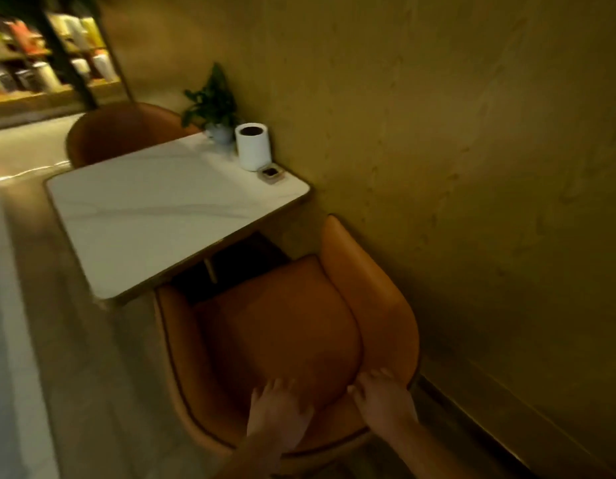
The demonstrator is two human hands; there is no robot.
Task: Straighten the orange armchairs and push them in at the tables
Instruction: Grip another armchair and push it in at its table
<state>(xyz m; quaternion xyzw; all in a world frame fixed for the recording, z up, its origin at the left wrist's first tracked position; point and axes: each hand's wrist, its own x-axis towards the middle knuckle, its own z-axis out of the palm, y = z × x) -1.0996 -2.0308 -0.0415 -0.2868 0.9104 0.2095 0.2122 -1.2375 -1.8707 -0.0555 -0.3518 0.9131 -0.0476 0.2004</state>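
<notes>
An orange armchair (282, 337) stands at the near side of a white marble table (154, 216), its seat front just under the table edge and its right arm close to the wall. My left hand (279, 409) and my right hand (382, 395) both rest on top of the chair's curved backrest, fingers curled over its rim. A second orange armchair (120, 133) sits at the table's far side, mostly hidden behind the tabletop.
A yellowish wall (472, 167) runs along the right, touching the table. On the table's far right corner stand a potted plant (213, 105), a white cylinder (253, 146) and a small square dish (272, 174). Shelves (51, 57) fill the far left; floor (40, 340) lies left.
</notes>
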